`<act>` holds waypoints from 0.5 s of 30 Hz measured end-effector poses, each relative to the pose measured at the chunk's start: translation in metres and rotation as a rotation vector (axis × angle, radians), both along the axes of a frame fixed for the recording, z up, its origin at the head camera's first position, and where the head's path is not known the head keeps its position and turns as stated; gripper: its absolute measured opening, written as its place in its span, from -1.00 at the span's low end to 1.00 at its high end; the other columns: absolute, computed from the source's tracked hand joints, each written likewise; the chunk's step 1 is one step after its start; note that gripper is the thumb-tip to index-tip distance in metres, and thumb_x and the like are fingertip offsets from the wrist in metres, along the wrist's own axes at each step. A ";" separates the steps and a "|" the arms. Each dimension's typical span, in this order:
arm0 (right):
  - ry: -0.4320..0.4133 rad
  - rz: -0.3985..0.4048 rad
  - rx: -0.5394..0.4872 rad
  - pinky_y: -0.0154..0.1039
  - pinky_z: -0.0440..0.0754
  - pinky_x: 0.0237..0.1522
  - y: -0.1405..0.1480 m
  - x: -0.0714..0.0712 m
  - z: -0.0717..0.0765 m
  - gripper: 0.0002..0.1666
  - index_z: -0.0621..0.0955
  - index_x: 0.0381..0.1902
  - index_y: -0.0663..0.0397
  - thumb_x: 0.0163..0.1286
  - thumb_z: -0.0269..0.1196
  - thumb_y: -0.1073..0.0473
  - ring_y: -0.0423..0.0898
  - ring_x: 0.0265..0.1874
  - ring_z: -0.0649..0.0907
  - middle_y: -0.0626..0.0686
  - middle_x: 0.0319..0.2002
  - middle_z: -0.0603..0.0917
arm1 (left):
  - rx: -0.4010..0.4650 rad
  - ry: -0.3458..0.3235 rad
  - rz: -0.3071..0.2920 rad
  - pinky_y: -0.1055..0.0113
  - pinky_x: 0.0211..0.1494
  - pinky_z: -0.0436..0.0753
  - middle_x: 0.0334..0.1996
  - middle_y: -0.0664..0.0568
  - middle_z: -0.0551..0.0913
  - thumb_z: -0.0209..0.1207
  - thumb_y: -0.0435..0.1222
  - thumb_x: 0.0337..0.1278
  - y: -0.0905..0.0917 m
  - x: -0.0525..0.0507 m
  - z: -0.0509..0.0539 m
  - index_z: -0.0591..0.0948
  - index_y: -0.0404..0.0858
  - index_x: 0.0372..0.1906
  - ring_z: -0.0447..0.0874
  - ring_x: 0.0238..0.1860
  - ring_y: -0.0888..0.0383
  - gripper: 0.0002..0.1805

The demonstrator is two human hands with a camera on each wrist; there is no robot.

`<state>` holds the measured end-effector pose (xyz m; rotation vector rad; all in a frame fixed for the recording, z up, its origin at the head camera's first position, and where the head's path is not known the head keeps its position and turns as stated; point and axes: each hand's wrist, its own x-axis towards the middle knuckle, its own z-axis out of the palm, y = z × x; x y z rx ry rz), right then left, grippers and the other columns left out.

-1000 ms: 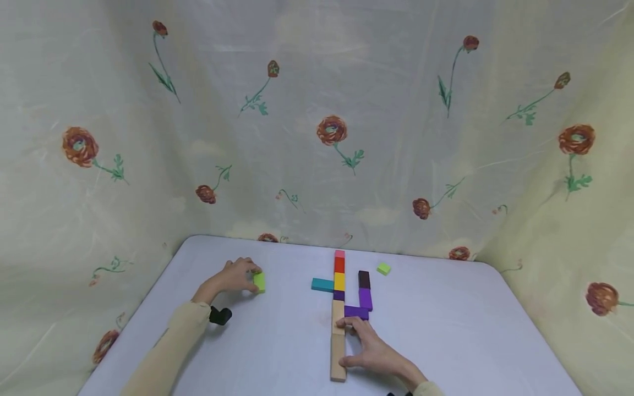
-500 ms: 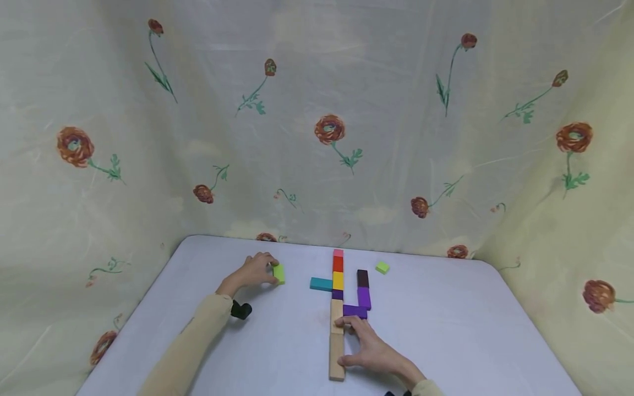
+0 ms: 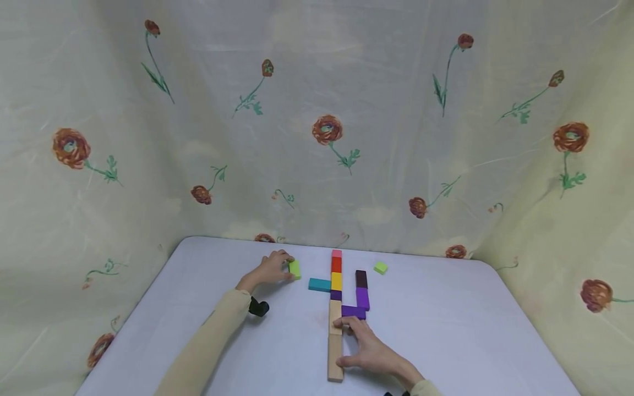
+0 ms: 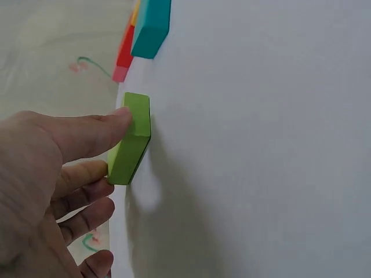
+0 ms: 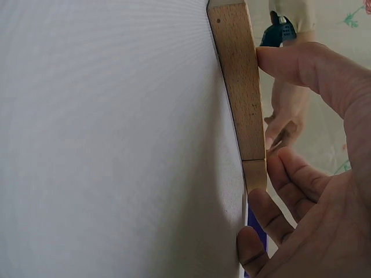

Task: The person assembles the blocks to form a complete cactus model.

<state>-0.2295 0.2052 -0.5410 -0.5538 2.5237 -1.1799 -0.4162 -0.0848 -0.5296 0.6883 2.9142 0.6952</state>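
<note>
My left hand [image 3: 269,268] pinches a light green block [image 4: 132,139] between thumb and fingers, left of the teal block [image 3: 319,284]. In the left wrist view a shadow spreads on the table beside the green block. My right hand [image 3: 372,350] lies over two plain wooden blocks laid end to end. Its thumb touches the nearer wooden block [image 5: 236,81], while the fingers rest on the farther wooden block [image 3: 335,311]. Thumb and fingers are spread apart. Beyond the wood, a line of dark purple [image 3: 335,295], yellow [image 3: 336,281], red [image 3: 337,264] and pink blocks [image 3: 337,253] continues.
Right of the line lie a purple block [image 3: 354,312], a brighter purple block [image 3: 362,298] and a dark brown block [image 3: 361,279]. A small green block [image 3: 381,268] sits farther back. Flowered cloth [image 3: 297,137] surrounds the white table [image 3: 436,324].
My left hand has carried the green block to the right and slightly away, close to the teal block. The right hand has stayed on the wooden blocks.
</note>
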 end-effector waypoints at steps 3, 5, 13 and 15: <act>0.005 0.003 0.004 0.15 0.28 0.26 0.001 -0.001 -0.002 -0.17 0.36 0.23 -0.19 0.03 0.46 -0.11 0.01 0.21 0.32 -0.05 0.20 0.38 | -0.005 -0.024 0.014 -0.20 0.24 0.30 0.24 -0.12 0.47 0.32 -0.07 0.10 0.009 -0.001 0.001 0.54 -0.24 0.20 0.37 0.25 -0.10 -0.42; 0.000 0.004 0.008 0.16 0.28 0.26 0.001 -0.001 -0.002 -0.17 0.35 0.24 -0.19 0.04 0.46 -0.13 0.01 0.21 0.32 -0.06 0.20 0.37 | -0.001 -0.039 0.018 -0.23 0.27 0.27 0.26 -0.14 0.44 0.32 -0.07 0.11 0.015 -0.001 0.001 0.52 -0.24 0.22 0.35 0.28 -0.11 -0.41; -0.004 -0.001 0.018 0.16 0.30 0.24 0.001 -0.001 -0.003 -0.17 0.35 0.24 -0.21 0.05 0.45 -0.16 0.01 0.21 0.33 -0.06 0.21 0.37 | 0.020 -0.059 -0.004 -0.32 0.33 0.16 0.31 -0.15 0.39 0.27 -0.09 0.18 0.028 -0.002 0.000 0.46 -0.25 0.28 0.29 0.33 -0.14 -0.40; -0.001 -0.003 0.021 0.15 0.30 0.24 0.001 -0.001 -0.003 -0.17 0.35 0.24 -0.21 0.05 0.45 -0.16 0.00 0.20 0.33 -0.06 0.20 0.37 | 0.020 -0.068 -0.008 -0.32 0.35 0.13 0.33 -0.15 0.38 0.25 -0.08 0.19 0.030 -0.003 -0.001 0.44 -0.24 0.30 0.26 0.35 -0.14 -0.38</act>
